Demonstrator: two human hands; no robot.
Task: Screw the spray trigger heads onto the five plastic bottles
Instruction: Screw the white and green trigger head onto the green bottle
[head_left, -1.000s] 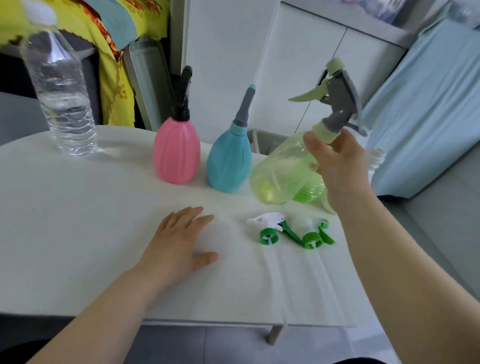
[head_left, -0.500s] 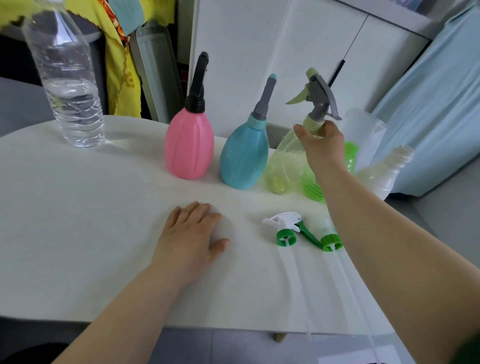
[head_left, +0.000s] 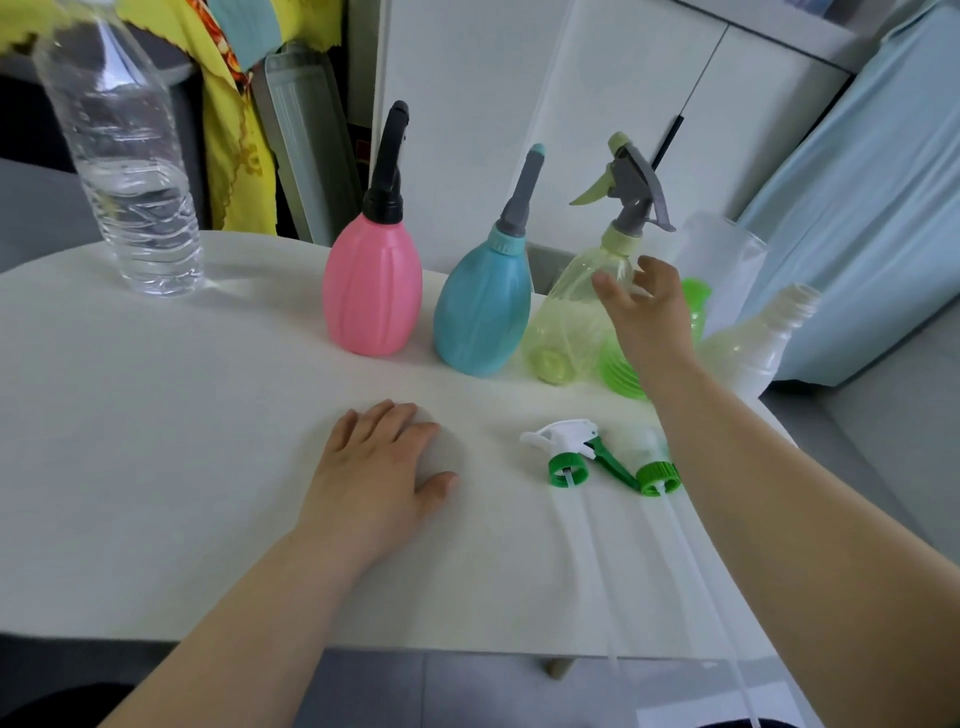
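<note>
Along the back of the white table (head_left: 156, 467) stand a pink bottle (head_left: 371, 296) with a black spray head, a teal bottle (head_left: 483, 312) with a grey head, and a pale green clear bottle (head_left: 571, 322) topped by a grey and green trigger head (head_left: 631, 192). My right hand (head_left: 649, 317) hovers just in front of the green bottle, fingers spread, holding nothing. Behind it lie a bright green bottle (head_left: 693, 306) and a white bottle (head_left: 753, 343) with a bare neck. Two loose trigger heads (head_left: 569, 457) (head_left: 657, 475) with green collars and long tubes lie on the table. My left hand (head_left: 379, 473) rests flat.
A clear water bottle (head_left: 130, 171) stands at the back left. White cabinet doors (head_left: 597, 93) rise behind the table, and a light blue cloth (head_left: 872, 208) hangs at the right. A translucent cup (head_left: 727, 260) stands behind the green bottles. The table's front edge runs near my forearms.
My right hand set the pale green bottle upright beside the teal one and let go of its neck; the fingers are now spread. My left hand stayed flat.
</note>
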